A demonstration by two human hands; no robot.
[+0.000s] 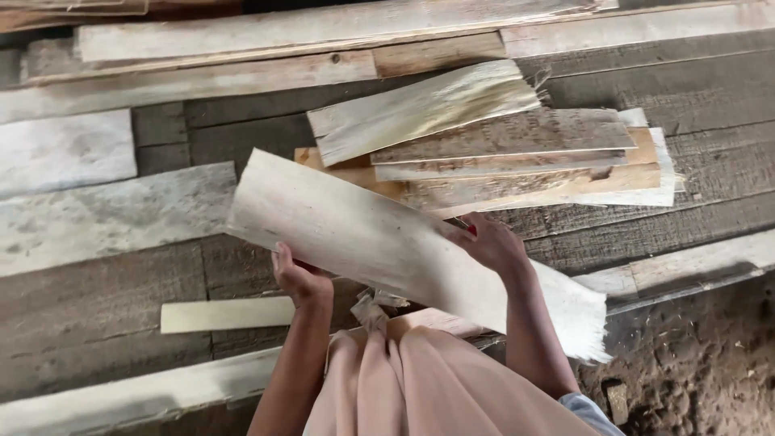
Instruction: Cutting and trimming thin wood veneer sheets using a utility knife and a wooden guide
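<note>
Two hands hold one pale veneer sheet (pixel 387 242) between them, tilted, just on the near side of the stack of veneer pieces (pixel 500 153); my left hand (pixel 300 281) pinches the sheet's near long edge, fingers curled over it, and my right hand (pixel 492 242) grips the far edge, closed on the same sheet at the point nearest the stack; the sheet's ragged, frayed end hangs off to the right of the stack and below it — past the edge of the plank platform (pixel 105 307). I judge the step in hand to be carrying this sheet, lifted clear of the boards and not yet laid down; the next move, as I read it, calls for levelling the sheet and lining it up with the stack before letting go. A narrow pale strip (pixel 226 315) lies on the platform well to the left of the stack and nearer me; pink cloth (pixel 420 379) hangs below the sheet.
</note>
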